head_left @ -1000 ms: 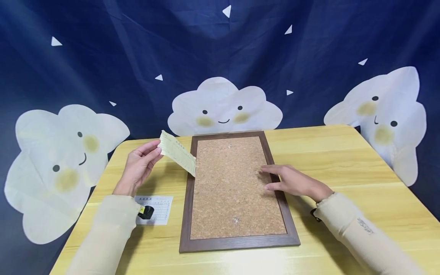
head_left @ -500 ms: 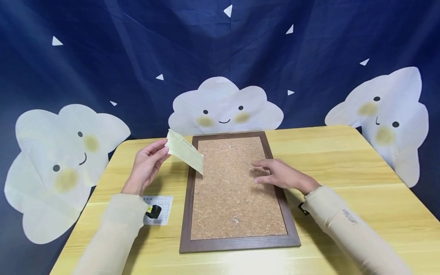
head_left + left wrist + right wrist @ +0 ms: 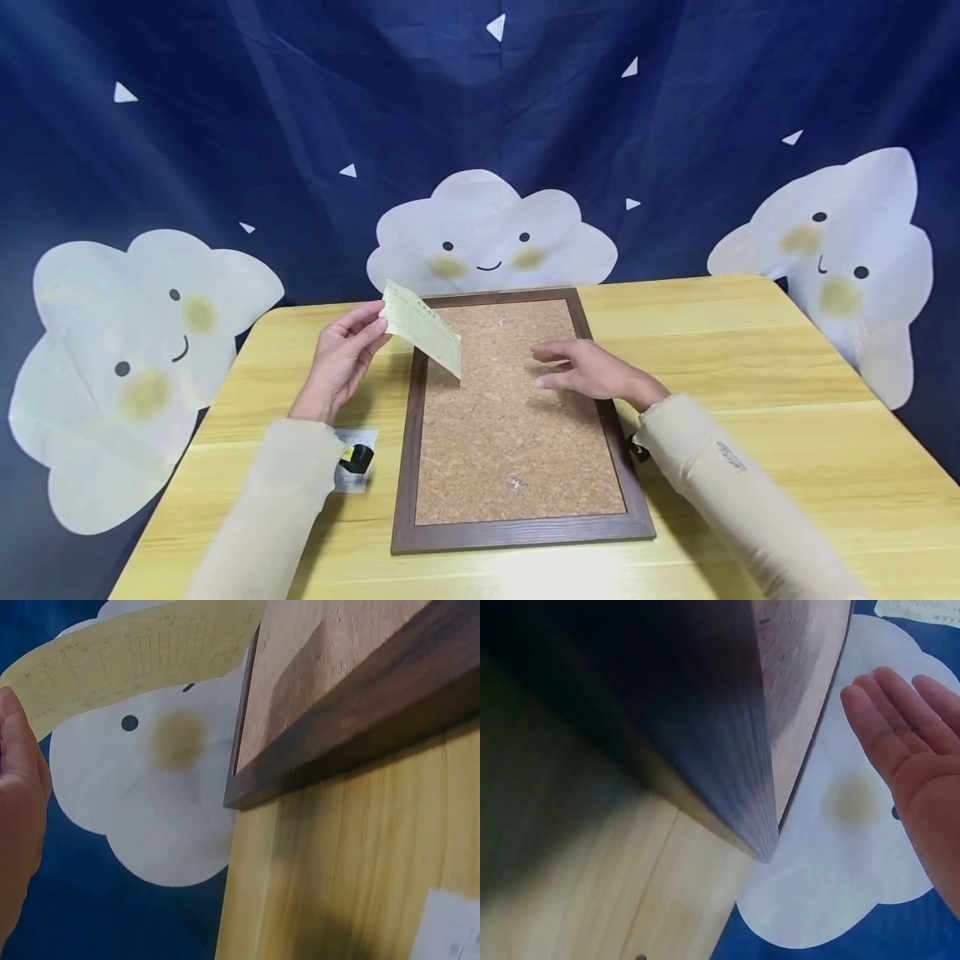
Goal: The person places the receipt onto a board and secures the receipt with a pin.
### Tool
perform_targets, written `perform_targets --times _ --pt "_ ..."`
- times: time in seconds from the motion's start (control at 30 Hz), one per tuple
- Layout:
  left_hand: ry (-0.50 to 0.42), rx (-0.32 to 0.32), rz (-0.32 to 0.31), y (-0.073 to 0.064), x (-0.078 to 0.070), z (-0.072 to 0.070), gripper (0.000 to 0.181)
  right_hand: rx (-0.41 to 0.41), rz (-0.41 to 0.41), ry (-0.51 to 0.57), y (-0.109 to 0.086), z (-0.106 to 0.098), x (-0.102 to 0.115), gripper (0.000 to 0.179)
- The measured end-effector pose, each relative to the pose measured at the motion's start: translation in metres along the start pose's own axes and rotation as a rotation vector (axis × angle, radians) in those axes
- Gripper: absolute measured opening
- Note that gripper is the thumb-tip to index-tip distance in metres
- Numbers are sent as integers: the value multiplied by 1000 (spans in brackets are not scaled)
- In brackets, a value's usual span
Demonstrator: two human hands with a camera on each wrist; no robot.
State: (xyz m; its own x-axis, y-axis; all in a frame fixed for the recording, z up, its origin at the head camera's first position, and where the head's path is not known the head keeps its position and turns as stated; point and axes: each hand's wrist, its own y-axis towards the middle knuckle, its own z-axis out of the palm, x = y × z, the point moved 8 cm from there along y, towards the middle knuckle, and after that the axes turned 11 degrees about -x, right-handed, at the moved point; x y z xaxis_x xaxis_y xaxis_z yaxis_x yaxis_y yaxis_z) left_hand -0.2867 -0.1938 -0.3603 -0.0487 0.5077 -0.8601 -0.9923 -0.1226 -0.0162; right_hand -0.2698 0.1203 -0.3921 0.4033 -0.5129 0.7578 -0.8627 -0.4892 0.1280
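A pale yellow printed paper slip is pinched at its left edge by my left hand. It tilts down to the right, over the upper left of a cork board with a dark brown wooden frame. In the left wrist view the slip shows a printed grid and a slight bend. My right hand hovers over the right part of the cork, fingers loosely extended toward the slip and holding nothing. Those fingers appear relaxed in the right wrist view.
A white printed form lies on the wooden table left of the board, partly hidden by my left sleeve and wrist camera. Two silvery marks show on the cork, near its top and bottom. A blue cloth with cloud faces hangs behind the table.
My left hand has carried the yellow slip rightward from the board's left edge to over the cork. My right hand has moved leftward, farther over the cork. The board stays put.
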Motion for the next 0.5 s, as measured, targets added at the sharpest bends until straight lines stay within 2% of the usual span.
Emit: perform_targets --times 0.27,0.5 --pt "-4 -13 -37 2 14 11 42 3 28 71 12 7 2 56" --pt "-13 5 -45 1 21 25 42 22 58 75 16 12 0 57"
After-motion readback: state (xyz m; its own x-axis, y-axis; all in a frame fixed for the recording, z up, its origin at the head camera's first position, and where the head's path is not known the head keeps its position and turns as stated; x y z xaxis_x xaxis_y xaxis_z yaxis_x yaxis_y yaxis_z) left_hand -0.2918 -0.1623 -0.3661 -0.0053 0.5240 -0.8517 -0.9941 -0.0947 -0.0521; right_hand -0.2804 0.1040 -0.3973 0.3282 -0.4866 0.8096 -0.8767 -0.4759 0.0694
